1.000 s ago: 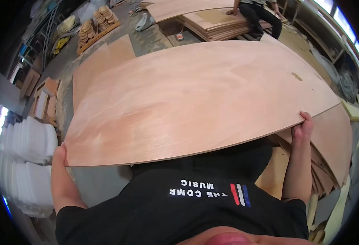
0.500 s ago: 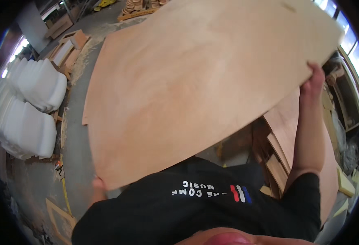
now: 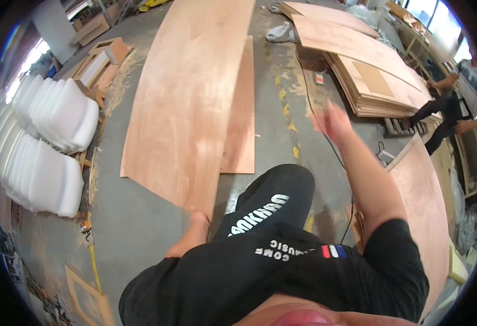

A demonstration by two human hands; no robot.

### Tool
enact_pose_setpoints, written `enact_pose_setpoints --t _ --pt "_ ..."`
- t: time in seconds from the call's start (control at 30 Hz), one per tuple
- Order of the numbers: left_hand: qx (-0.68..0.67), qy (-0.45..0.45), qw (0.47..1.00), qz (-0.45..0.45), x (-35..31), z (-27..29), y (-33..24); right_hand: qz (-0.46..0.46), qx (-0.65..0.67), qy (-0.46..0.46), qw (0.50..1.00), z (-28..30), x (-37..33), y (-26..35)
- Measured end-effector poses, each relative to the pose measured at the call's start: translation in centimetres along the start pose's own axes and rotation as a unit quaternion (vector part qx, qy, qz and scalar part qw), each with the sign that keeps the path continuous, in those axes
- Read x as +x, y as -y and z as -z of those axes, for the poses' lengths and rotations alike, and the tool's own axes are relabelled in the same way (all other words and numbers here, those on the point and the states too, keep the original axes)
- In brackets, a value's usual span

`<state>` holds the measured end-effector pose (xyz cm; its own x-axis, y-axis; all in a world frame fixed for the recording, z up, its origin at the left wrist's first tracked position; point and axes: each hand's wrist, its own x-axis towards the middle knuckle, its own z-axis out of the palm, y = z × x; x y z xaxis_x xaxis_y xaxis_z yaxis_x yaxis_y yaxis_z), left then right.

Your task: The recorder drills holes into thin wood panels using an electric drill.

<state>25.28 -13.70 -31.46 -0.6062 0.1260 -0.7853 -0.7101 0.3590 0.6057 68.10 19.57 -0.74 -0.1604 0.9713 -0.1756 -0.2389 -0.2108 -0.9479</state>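
While the left hand (image 3: 197,224) grips the plywood sheet's (image 3: 187,108) near right corner, right hand (image 3: 336,126) empty and loose, best guide it steadily without flexing.

The long flat plywood sheet (image 3: 189,103) before me is pale pinkish tan with lighter cloudy grain, while the second plywood sheet (image 3: 244,125) showing at its right edge is a deeper pink-brown. My black short-sleeved shirt (image 3: 222,288) bears white lettering and red, white and blue stripes; my black cloth legwear (image 3: 295,185) also has white lettering. The smooth grey floor (image 3: 135,223) has pale tan blotches and a broken yellow line (image 3: 285,110). The stacked curved shells (image 3: 48,168) look milky white.
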Motion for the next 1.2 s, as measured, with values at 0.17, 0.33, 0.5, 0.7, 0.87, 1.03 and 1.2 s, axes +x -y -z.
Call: enact_pose_setpoints --t 0.17,0.33,0.5,0.7,0.87,1.03,1.2 --pt "0.136 0.031 0.990 -0.033 1.2 2.6 2.3 -0.145 -0.223 -0.202 0.943 23.2 -30.1 -12.4" --pt "0.199 0.074 0.974 -0.080 0.6 11.4 2.2 -0.062 -0.024 -0.677 0.733 35.5 -61.5 -16.2" --pt "0.285 0.168 0.932 -0.149 -1.7 7.7 0.4 -0.103 0.102 -0.737 0.660 35.5 -77.8 -24.5" --pt "0.471 0.390 0.767 -0.193 -9.4 -10.8 0.3 -0.126 -0.006 -0.658 0.742 30.1 -81.8 -36.7" --pt "0.521 0.441 0.674 -0.282 -16.0 -17.9 -3.7 -0.074 0.251 -0.625 0.735 22.4 -76.7 -36.0" --pt "0.557 0.501 0.509 -0.423 -25.9 -27.6 -2.6 -0.173 0.221 -0.603 0.746 17.4 -79.4 -36.8" --pt "0.541 0.553 0.421 -0.474 -41.4 -31.6 5.2 -0.120 0.301 -0.605 0.728 17.1 -84.1 -35.4"
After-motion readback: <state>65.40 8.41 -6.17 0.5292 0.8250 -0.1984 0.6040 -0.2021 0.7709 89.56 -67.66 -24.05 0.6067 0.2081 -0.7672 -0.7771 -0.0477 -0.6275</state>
